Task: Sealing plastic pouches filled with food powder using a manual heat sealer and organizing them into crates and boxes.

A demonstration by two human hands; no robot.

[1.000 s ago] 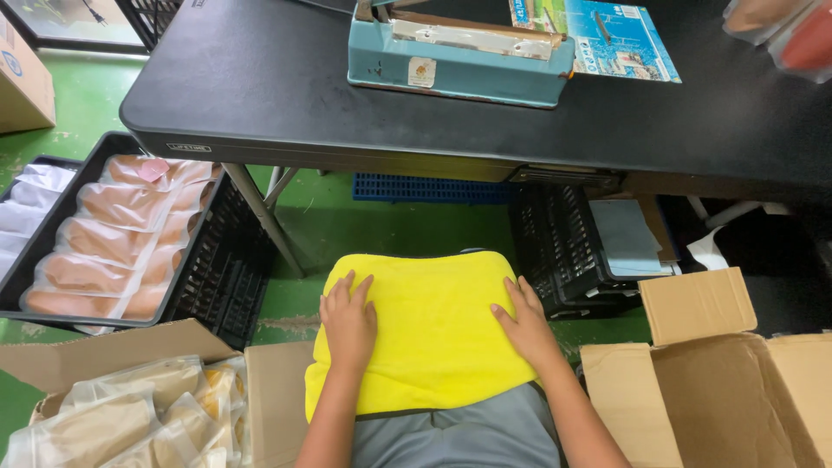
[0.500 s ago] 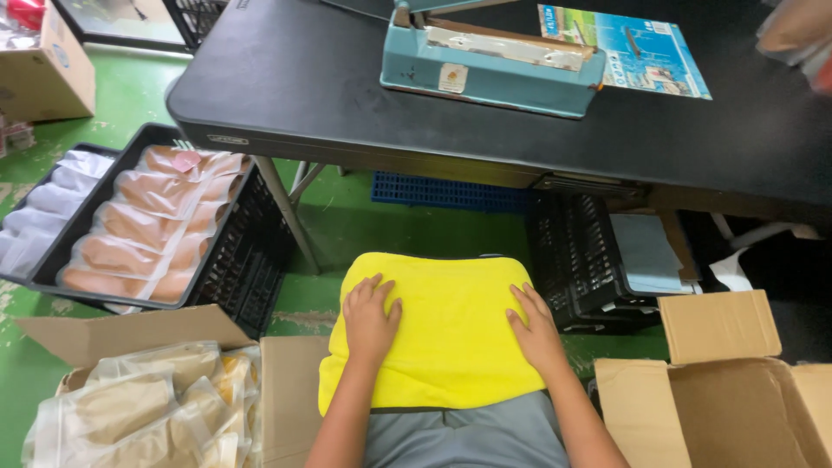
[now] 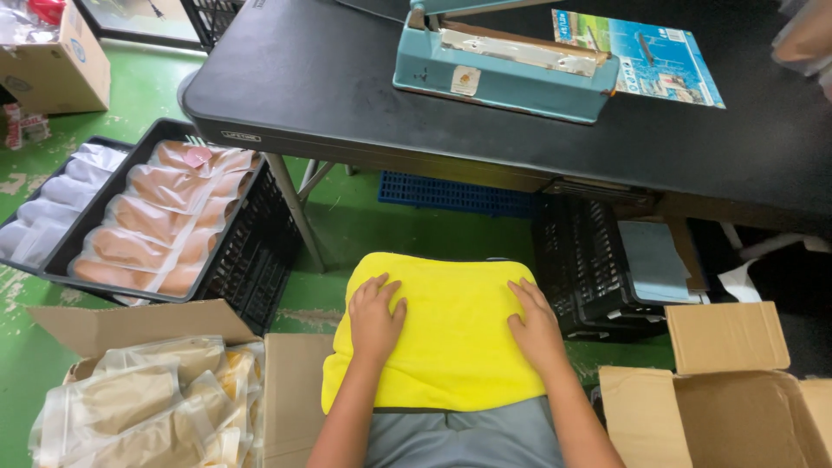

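Cloth [image 3: 451,334], yellow, soft and light I judge: my left hand [image 3: 375,318] and right hand [image 3: 536,329] lie flat on it, grasping nothing; the near hem probably suits pinching.

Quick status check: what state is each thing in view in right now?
Left hand: flat, palm down on the yellow cloth.
Right hand: flat on the cloth too.
Yellow cloth: spread over the lap.
Heat sealer: arm raised, on the black table.
Black crate: full of sealed pouches.
Left carton: open, holds bags.
Right carton: open.
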